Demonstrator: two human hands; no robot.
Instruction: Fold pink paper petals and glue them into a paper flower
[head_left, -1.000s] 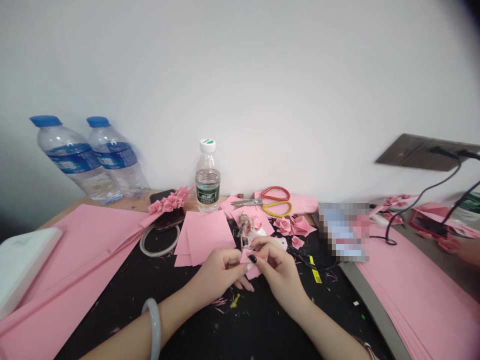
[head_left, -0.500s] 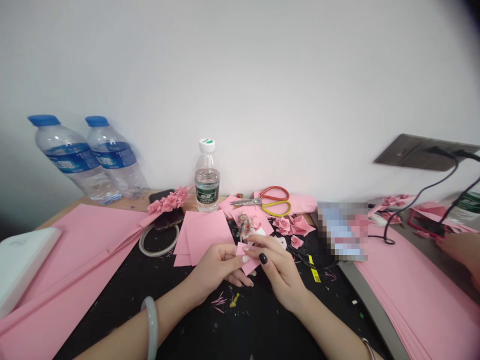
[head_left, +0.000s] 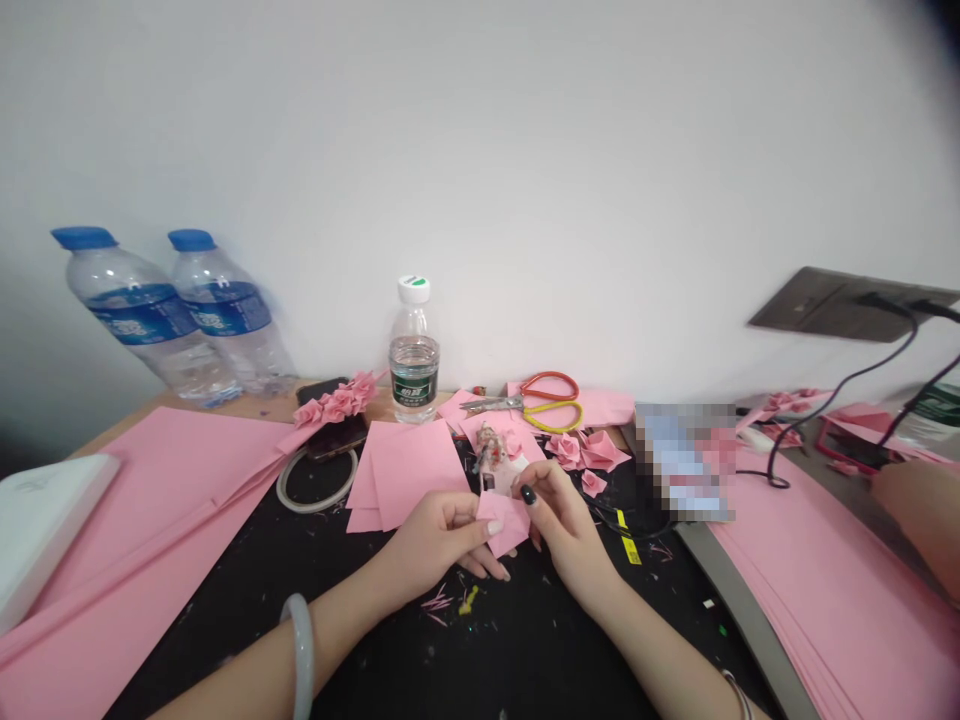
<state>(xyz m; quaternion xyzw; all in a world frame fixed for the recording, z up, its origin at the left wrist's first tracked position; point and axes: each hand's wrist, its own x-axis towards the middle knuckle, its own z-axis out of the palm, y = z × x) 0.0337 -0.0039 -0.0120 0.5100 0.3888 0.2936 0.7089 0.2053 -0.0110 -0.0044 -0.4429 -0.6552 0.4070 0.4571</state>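
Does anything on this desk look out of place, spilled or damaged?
Pink paper snippets and a small yellow scrap lie on the black mat below the left hand and right hand, like spilled trimmings. The two blue-capped water bottles lean sideways, perhaps from the lens.

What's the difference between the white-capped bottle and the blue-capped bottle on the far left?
The white-capped bottle has a dark green label, while the blue-capped bottle has a blue one. The blue-capped bottle also looks larger than the white-capped bottle. Both are clear plastic and stand by the wall.
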